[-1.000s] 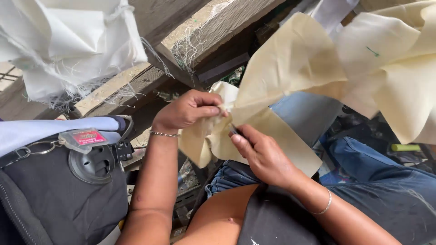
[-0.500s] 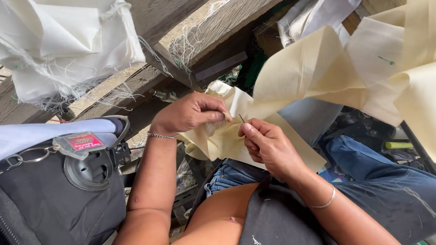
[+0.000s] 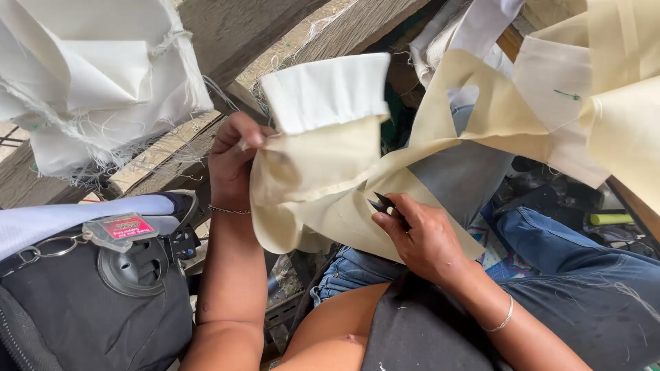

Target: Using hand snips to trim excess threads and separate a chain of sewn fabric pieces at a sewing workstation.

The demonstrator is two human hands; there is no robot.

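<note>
The left hand (image 3: 234, 161) pinches the upper left edge of a cream fabric piece (image 3: 316, 185), fingers pressed together on the cloth and holding it up in front of the body. The right hand (image 3: 423, 237) is closed around small dark thread snips (image 3: 383, 205), whose 2 pointed blades stick out past the thumb and lie against the lower part of the same fabric.

The fabric is pale yellow-cream with a folded white band (image 3: 328, 93) along its top, like a cuff turned over, the white part crisp and rectangular. Below the band the cloth sags in soft folds between the 2 hands and hangs over the lap, above blue jeans (image 3: 577, 257). To the right it runs on into a long chain of similar cream pieces (image 3: 550, 110) that stretches toward the upper right corner.

A thin bracelet circles each wrist. At upper left a bundle of white cloth with frayed threads (image 3: 89, 75) lies on weathered wooden planks (image 3: 227, 34). At lower left is a black bag (image 3: 103, 309) with a red tag (image 3: 127, 227) on a key ring.
</note>
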